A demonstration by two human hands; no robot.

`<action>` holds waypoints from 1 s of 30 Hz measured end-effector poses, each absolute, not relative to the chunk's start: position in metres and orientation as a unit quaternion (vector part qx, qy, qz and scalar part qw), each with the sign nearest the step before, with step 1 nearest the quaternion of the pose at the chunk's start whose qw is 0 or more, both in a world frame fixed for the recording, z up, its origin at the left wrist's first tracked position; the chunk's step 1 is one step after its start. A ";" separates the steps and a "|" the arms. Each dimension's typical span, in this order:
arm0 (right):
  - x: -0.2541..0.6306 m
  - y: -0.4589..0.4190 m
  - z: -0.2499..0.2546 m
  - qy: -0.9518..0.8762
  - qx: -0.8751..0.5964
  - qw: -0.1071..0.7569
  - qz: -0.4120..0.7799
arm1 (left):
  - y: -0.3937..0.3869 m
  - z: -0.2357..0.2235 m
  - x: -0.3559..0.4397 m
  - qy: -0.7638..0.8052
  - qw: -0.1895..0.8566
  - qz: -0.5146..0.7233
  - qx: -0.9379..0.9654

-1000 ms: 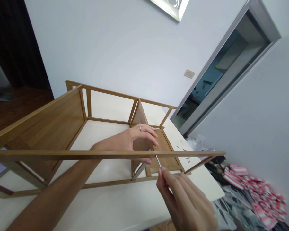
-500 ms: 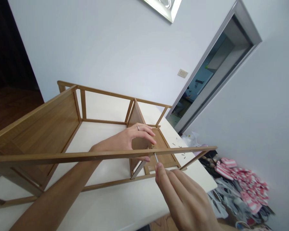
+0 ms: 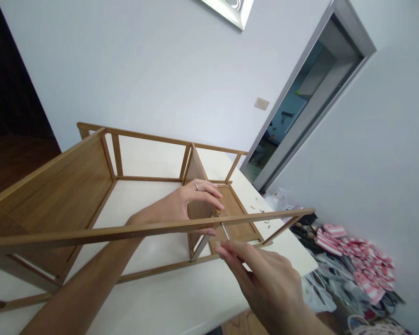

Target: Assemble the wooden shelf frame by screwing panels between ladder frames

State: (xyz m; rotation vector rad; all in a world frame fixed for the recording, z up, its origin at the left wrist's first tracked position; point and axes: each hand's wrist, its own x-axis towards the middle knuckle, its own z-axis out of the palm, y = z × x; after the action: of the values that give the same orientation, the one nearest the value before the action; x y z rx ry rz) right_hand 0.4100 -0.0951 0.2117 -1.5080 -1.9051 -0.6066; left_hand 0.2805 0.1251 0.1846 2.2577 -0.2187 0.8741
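Note:
A wooden frame (image 3: 160,227) with panels lies on its side on the white table (image 3: 181,293). My left hand (image 3: 199,193), a ring on one finger, reaches behind the near rail. Its fingers and thumb curl round the end of the middle panel (image 3: 199,167), where that panel meets the rail. In front of the joint, my right hand (image 3: 265,270) pinches a slim metal rod (image 3: 225,231) between thumb and forefinger. The rod's far tip meets the rail. Its held end is hidden by my fingers, so the exact kind of tool cannot be made out.
Several small screws (image 3: 267,224) lie on the table beyond the rail's right end. Pink-and-white striped cloth (image 3: 366,251) and plastic bags (image 3: 317,293) are piled on the floor at right. A wall stands behind the table, with a doorway (image 3: 300,102) to its right.
My right hand has turned, its fingers now loosely pinching the rod's near end, palm more to the side. My left hand keeps its hold. The view has shifted slightly.

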 end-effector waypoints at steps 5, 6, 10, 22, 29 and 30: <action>0.412 -0.095 0.213 -0.723 -0.562 0.369 -0.162 | 0.125 0.186 0.281 -0.091 0.344 0.337 0.872; 0.413 -0.096 0.214 -0.731 -0.555 0.371 -0.141 | 0.125 0.186 0.281 -0.091 0.344 0.335 0.872; 0.420 -0.101 0.212 -0.761 -0.532 0.360 -0.093 | 0.127 0.186 0.281 -0.091 0.341 0.335 0.873; 0.444 -0.100 0.203 -0.785 -0.490 0.379 0.010 | 0.123 0.187 0.281 -0.083 0.345 0.339 0.871; 0.449 -0.088 0.195 -0.779 -0.463 0.422 -0.032 | 0.126 0.184 0.282 -0.086 0.360 0.338 0.865; 0.449 -0.087 0.195 -0.779 -0.461 0.423 -0.042 | 0.126 0.184 0.282 -0.086 0.360 0.338 0.865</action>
State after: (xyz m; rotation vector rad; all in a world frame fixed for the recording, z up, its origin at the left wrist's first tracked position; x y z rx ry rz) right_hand 0.4490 -0.0870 0.1950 -1.1538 -1.9508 -0.1052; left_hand 0.2819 0.1261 0.1839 2.2294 -0.2228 0.8716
